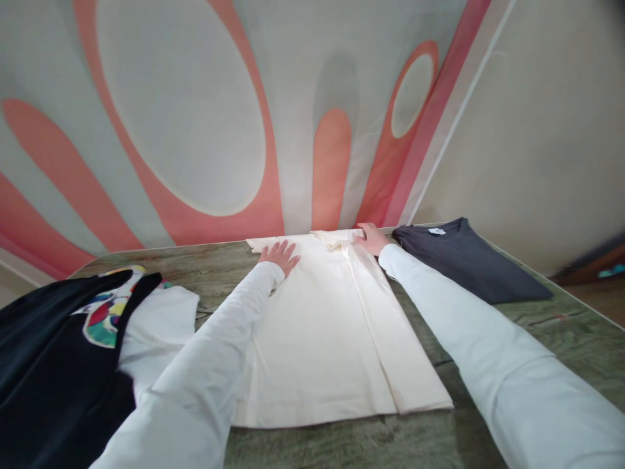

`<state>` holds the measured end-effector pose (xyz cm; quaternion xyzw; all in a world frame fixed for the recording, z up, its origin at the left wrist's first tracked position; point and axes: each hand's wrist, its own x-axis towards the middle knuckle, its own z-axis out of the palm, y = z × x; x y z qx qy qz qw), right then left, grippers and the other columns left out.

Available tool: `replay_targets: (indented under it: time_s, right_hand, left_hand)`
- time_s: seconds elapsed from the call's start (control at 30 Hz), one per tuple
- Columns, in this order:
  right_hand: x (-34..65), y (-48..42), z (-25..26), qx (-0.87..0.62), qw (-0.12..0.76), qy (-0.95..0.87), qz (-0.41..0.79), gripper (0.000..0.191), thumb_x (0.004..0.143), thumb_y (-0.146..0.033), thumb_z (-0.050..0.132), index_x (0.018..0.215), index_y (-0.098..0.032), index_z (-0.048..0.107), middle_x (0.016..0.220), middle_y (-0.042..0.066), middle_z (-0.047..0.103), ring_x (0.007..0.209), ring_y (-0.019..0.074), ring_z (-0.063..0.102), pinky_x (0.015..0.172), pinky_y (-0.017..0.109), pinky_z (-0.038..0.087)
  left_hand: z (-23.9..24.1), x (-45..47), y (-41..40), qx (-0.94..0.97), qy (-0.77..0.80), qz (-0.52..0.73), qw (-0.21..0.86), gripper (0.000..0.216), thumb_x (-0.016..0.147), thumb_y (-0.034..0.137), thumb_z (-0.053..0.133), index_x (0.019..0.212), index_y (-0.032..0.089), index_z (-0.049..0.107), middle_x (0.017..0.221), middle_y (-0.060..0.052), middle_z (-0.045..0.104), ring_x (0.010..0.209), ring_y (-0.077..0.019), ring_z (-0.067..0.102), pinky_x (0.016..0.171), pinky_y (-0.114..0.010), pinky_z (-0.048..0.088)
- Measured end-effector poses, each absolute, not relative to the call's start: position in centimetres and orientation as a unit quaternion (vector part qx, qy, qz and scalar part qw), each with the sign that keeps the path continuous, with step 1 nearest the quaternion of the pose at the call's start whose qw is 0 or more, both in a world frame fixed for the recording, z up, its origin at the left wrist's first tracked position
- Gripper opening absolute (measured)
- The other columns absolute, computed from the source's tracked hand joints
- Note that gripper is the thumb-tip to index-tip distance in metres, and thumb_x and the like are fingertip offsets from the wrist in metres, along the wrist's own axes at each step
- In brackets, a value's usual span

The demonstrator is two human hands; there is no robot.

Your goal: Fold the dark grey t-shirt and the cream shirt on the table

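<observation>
The counter (571, 345) is the widest surface here, its far edge close to the patterned wall (297, 104). On its left side lie a black garment (53, 358) and a white cloth (163, 312), loose and bunched. The cream garment (317, 332) lies at the middle of the counter, between that heap and a dark grey shirt (481, 267), which sits flat and compact on the right.

I judge the cream garment to be partly done: its body is spread fairly smooth and a long strip on the right appears turned inward. The upper left corner juts outward, seemingly unfolded, and cloth is bunched at the top right; the left forearm hides much of the other side edge. Its long axis runs from the person toward the wall, the straight hem nearest, what looks like the neck end farthest.

The left hand (279, 257) presses flat near the top left, fingers spread apart. The right hand (374, 240) touches the top right corner; I cannot tell whether its fingers pinch the cloth.
</observation>
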<state>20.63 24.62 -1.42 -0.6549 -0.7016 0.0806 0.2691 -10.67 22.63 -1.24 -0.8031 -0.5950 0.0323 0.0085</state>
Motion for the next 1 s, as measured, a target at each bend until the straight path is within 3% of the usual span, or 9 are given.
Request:
replay_targets:
  time_s: [0.13, 0.27, 0.47, 0.67, 1.0]
  right_hand:
    - [20.8, 18.6, -1.0, -0.497, 0.194, -0.843, 0.061, 0.052, 0.084, -0.037, 0.040, 0.130, -0.013, 0.036, 0.136, 0.011, 0.033, 0.125, 0.0210, 0.028, 0.104, 0.036, 0.022]
    - [21.4, 13.3, -0.6, -0.454, 0.131, -0.877, 0.087, 0.055, 0.087, -0.045, 0.031, 0.134, -0.016, 0.030, 0.141, 0.007, 0.025, 0.129, 0.0218, 0.020, 0.105, 0.040, 0.017]
    - [21.8, 8.9, -0.2, -0.452, 0.103, -0.882, 0.090, 0.060, 0.087, -0.049, 0.029, 0.136, -0.016, 0.024, 0.141, 0.009, 0.024, 0.129, 0.0233, 0.019, 0.105, 0.045, 0.015]
    - [22.3, 2.1, 0.5, -0.426, 0.078, -0.897, 0.086, 0.068, 0.084, -0.052, 0.032, 0.138, -0.012, 0.018, 0.143, 0.011, 0.018, 0.130, 0.0242, 0.014, 0.107, 0.044, 0.010]
    - [22.7, -8.4, 4.1, -0.343, 0.038, -0.914, 0.213, 0.064, 0.085, -0.046, 0.036, 0.139, -0.023, 0.010, 0.143, 0.003, 0.016, 0.130, 0.0210, 0.017, 0.109, 0.043, 0.010]
  left_hand:
    - [-0.3, -9.7, 21.2, -0.815, -0.579, 0.028, 0.032, 0.059, 0.086, 0.053, 0.013, 0.137, 0.023, 0.019, 0.145, -0.004, 0.010, 0.131, -0.0250, 0.008, 0.102, -0.051, 0.006]
    - [1.6, -5.0, 17.9, -0.871, -0.492, 0.006, 0.000, 0.056, 0.088, 0.048, 0.013, 0.137, 0.020, 0.016, 0.145, -0.004, 0.012, 0.131, -0.0221, 0.011, 0.102, -0.047, 0.013]
    - [1.6, 3.0, 12.8, -0.935, -0.348, -0.026, -0.061, 0.055, 0.089, 0.049, 0.012, 0.135, 0.021, 0.020, 0.144, -0.005, 0.018, 0.130, -0.0210, 0.017, 0.102, -0.042, 0.018]
    - [-1.2, 4.1, 11.8, -0.933, -0.355, -0.040, -0.039, 0.054, 0.089, 0.048, 0.011, 0.136, 0.023, 0.022, 0.144, -0.003, 0.017, 0.130, -0.0214, 0.015, 0.103, -0.043, 0.014]
    - [-2.1, 3.9, 12.2, -0.934, -0.355, -0.030, -0.023, 0.055, 0.088, 0.050, 0.014, 0.136, 0.025, 0.018, 0.144, -0.001, 0.015, 0.131, -0.0204, 0.013, 0.104, -0.044, 0.012]
